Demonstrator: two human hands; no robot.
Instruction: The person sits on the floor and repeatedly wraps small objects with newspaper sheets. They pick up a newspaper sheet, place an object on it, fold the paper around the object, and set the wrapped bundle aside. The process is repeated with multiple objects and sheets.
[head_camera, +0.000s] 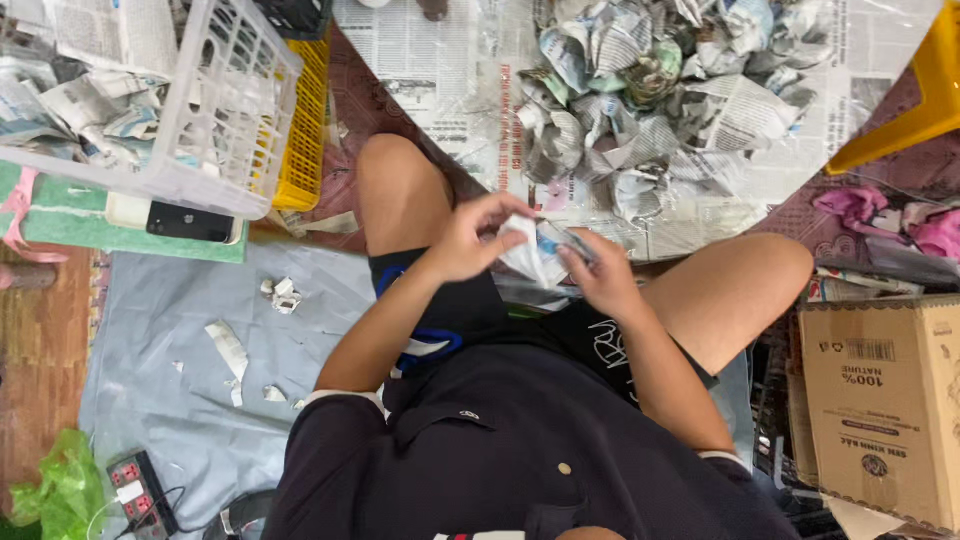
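resting between both hands' fingertips (520, 214): paper piece (535, 252)

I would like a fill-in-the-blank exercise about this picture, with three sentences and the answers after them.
1. Both hands, the left hand and the right hand, hold one piece of ____ between them.
2. The heap of crumpled paper balls lies on a spread sheet of newspaper in front of the person's ____.
3. The white basket stands beside a basket of ____ colour.

Missing words: newspaper; knees; yellow
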